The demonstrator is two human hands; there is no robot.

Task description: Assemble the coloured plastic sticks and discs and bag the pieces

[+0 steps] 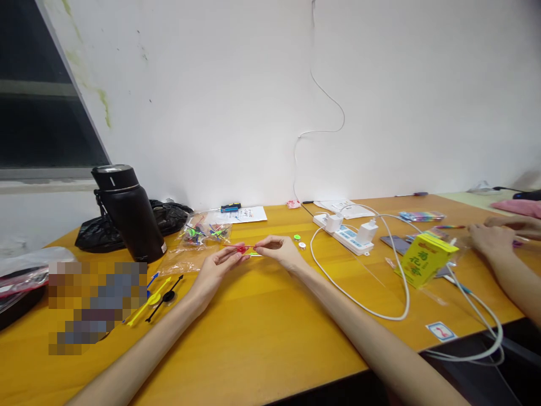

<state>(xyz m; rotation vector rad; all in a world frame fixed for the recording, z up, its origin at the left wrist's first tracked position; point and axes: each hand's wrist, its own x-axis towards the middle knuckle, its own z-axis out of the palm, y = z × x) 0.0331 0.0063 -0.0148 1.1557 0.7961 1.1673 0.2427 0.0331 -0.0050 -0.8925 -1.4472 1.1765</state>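
A thin red arrow spinner (241,248) with a round hub is held level above the table between my two hands. The fingers of my left hand (220,267) are closed on its hub side, while my right hand (278,251) pinches its right end. Just below the fingertips shows a bit of a light green piece (255,255), partly hidden. To the left of my left forearm lie a yellow arrow spinner (154,299), a black arrow spinner (169,296) and a partly covered blue one (153,277). Beyond my right hand are a small green disc (297,237) and a white disc (302,246).
A clear bag of coloured spinners (203,232) lies behind my left hand, near a black flask (129,214). At the right are a white power strip (346,237) with looping cables, a yellow box (425,260) and another person's hands (492,239).
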